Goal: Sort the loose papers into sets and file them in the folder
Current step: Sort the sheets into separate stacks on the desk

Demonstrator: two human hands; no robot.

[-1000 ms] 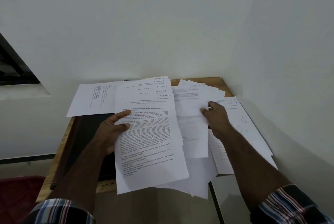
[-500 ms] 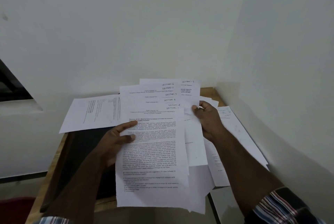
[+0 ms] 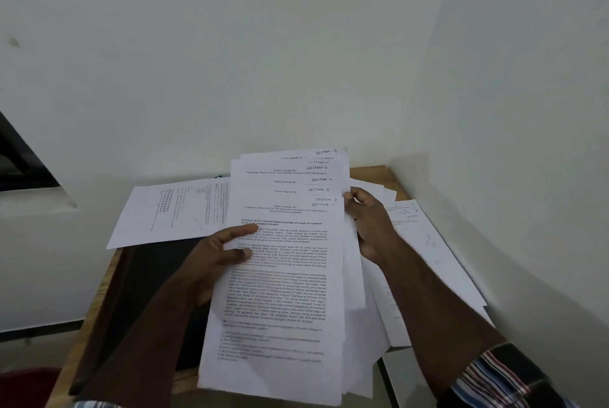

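White printed sheets, staggered so that handwritten section labels show down the top right corner: a fanned set (image 3: 283,259), raised above the wooden surface (image 3: 369,172). Left hand (image 3: 214,256) under the set's left edge, thumb and forefinger laid across the print, fingers (image 3: 245,230) gripping the sheets. Right hand (image 3: 369,226) at the set's right edge, fingers pinching the top corner near the labels. More loose papers (image 3: 425,256) spread beneath and to the right, some hanging over the surface's right edge beside the wall. One sheet with a small grid (image 3: 174,206) lying sideways at the far left, partly over a dark folder (image 3: 145,279) flat on the surface, not yet loaded.

Likely step: squaring the fan into one ordered set. Risks: lower sheets sliding out of the loose stagger if the pinch slackens; labelled order getting shuffled while tapping edges; overhanging papers brushed off by the right forearm; corners creased under a hard pinch.
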